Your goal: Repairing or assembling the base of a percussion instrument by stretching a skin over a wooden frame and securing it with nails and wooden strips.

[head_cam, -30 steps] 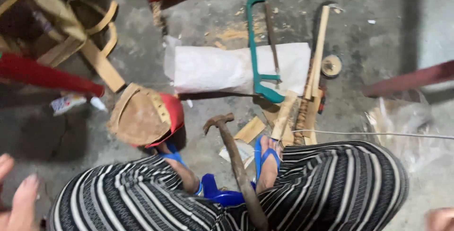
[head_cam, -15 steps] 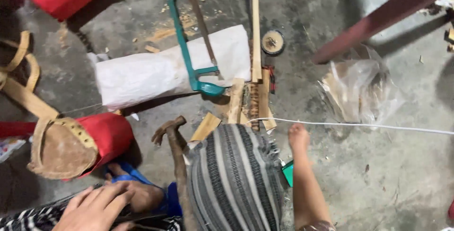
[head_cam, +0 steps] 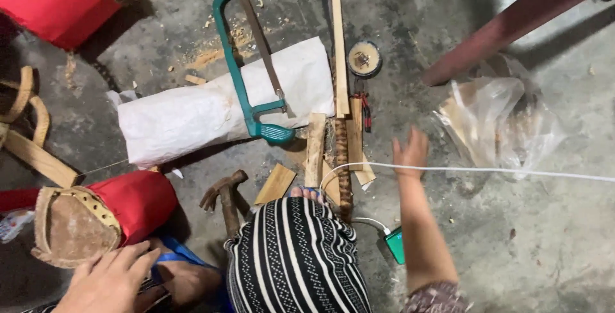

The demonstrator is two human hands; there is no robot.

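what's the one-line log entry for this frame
left hand: on foot, by drum | right hand: open, reaching over cord | floor: hacksaw on white roll, hammer, wood strips

green hacksaw point(head_cam: 246, 89), white sack point(head_cam: 192, 117), b/w striped trousers point(head_cam: 295, 262)

White cord point(head_cam: 487, 170): thin, taut, running roughly level across the concrete floor point(head_cam: 544, 249) from the right frame edge leftward, then curling down in a loop near the wood scraps point(head_cam: 315, 149). It passes just below the fingers of the right hand point(head_cam: 410, 151), which is spread open, palm down, over it; contact cannot be told. Left hand point(head_cam: 109, 282) rests on a bare foot point(head_cam: 186, 283) in a blue sandal.
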